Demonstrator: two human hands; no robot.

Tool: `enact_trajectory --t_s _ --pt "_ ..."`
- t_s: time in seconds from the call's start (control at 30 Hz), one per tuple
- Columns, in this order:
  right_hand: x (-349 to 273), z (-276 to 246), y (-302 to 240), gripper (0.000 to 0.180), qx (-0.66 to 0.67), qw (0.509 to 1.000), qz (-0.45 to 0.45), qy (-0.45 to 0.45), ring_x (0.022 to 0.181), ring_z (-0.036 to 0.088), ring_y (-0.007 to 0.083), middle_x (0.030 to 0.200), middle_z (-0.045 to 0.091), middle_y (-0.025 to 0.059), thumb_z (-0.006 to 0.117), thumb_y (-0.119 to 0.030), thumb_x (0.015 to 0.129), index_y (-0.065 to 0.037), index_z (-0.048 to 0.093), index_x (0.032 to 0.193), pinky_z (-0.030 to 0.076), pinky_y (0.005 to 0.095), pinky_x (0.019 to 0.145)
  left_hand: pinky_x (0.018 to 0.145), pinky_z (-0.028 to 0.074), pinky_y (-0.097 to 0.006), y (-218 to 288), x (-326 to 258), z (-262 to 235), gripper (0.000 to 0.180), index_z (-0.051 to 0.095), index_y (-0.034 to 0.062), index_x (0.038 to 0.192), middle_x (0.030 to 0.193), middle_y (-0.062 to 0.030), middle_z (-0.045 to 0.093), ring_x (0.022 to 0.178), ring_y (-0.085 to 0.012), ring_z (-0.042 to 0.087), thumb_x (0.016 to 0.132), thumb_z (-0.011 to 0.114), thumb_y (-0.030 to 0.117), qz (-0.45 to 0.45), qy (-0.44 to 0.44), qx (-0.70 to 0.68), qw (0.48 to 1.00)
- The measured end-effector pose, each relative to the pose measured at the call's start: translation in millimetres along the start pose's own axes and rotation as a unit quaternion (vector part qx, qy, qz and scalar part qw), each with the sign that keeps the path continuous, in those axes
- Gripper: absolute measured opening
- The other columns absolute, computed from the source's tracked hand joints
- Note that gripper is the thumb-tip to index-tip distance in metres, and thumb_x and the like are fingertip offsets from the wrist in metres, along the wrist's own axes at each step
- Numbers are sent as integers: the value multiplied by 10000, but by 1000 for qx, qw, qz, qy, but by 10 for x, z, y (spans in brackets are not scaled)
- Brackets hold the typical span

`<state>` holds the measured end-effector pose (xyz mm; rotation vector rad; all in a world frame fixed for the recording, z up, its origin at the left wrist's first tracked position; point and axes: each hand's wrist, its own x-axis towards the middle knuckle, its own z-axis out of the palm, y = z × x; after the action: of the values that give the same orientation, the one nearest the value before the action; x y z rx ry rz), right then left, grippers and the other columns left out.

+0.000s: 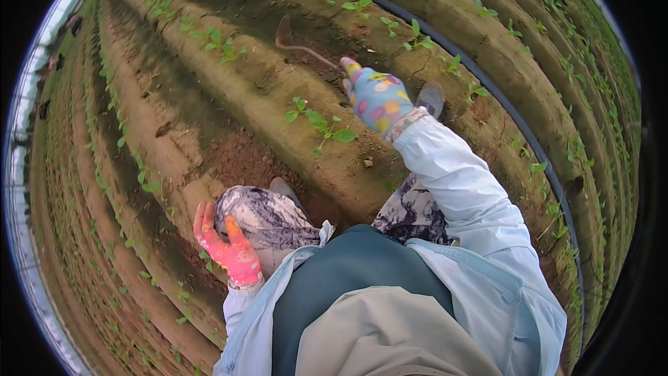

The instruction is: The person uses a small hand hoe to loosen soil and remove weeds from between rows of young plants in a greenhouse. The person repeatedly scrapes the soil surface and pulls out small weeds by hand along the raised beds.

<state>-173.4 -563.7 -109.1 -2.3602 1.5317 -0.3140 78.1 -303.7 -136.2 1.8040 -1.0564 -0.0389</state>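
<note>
Head view: ridged soil [261, 90] beside a pale wall [19, 153], right hand [380, 99] around a hoe [284, 33], left hand [233, 254] loosely spread.

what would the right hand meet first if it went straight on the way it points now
Past the hoe it grips, the right hand would likely meet bare soil ahead; its height above the ground is hard to judge.
</note>
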Motion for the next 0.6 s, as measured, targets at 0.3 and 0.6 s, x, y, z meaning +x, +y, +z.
enact_trajectory --t_s 0.3,0.6 --pt "21 99 -176 382 185 979 81 -4 977 650 390 1016 689 210 550 -371 965 -82 592 1211 507 434 834 1023 425 -381 109 -37 -36 380 516 -33 1267 1336 -137 462 1210 -280 528 890 567 -34 29 10 -7 999" --pt "130 106 -64 361 182 976 117 2 904 660 362 979 695 181 575 -370 952 -46 610 1106 504 418 784 1035 434 -384 12 -58 -116 374 535 -33 1241 1314 -144 466 1224 -286 500 871 591 -9 38 11 6 999"
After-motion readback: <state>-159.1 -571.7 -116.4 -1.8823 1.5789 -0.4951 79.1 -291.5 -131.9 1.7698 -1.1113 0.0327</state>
